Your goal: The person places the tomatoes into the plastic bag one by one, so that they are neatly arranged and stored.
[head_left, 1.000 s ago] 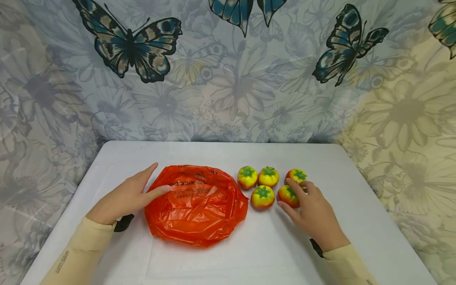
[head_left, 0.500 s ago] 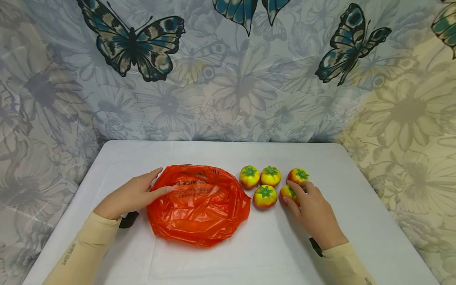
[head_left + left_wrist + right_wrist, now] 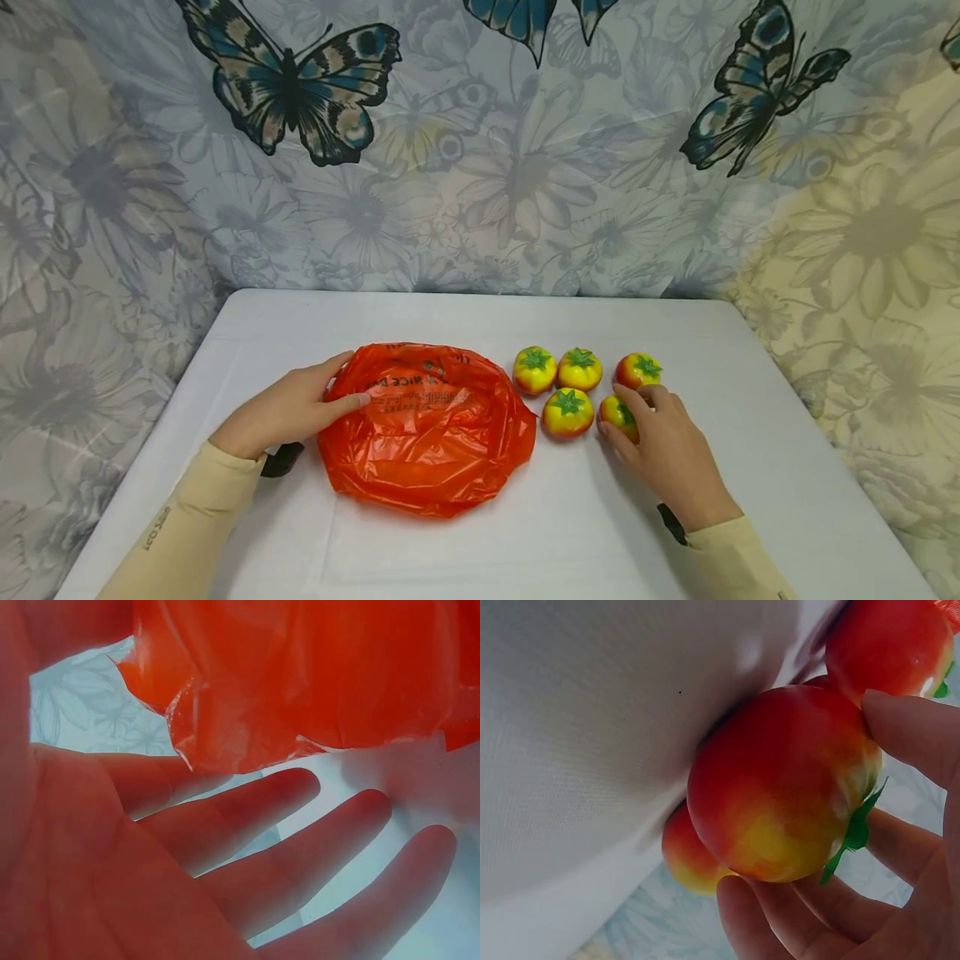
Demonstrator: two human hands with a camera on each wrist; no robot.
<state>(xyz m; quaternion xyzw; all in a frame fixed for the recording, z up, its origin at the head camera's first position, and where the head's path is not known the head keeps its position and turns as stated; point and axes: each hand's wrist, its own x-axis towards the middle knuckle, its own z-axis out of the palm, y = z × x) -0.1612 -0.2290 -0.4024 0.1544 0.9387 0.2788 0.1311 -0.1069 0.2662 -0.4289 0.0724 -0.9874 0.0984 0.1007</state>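
Observation:
An orange-red plastic bag (image 3: 435,450) with dark print lies flat on the table, left of the tomatoes. My left hand (image 3: 288,412) is at its left side, the thumb over the top and the fingers along the edge. The left wrist view shows straight, spread fingers (image 3: 300,862) beneath the edge of the bag (image 3: 300,667). My right hand (image 3: 671,454) holds the front-right tomato (image 3: 617,414), red and yellow with a green calyx. In the right wrist view, thumb and fingertips sit on opposite sides of this tomato (image 3: 780,787), close to the table.
Another tomato (image 3: 637,370) stands just behind the held one. A front-left tomato (image 3: 567,414) and two back ones (image 3: 535,371) group between it and the bag. The white table (image 3: 420,558) ends at a butterfly-patterned backdrop (image 3: 487,208).
My right thumb and fingers have closed in on the front-right tomato. My left hand has come slightly closer over the bag's edge. The whole head view has shifted a little.

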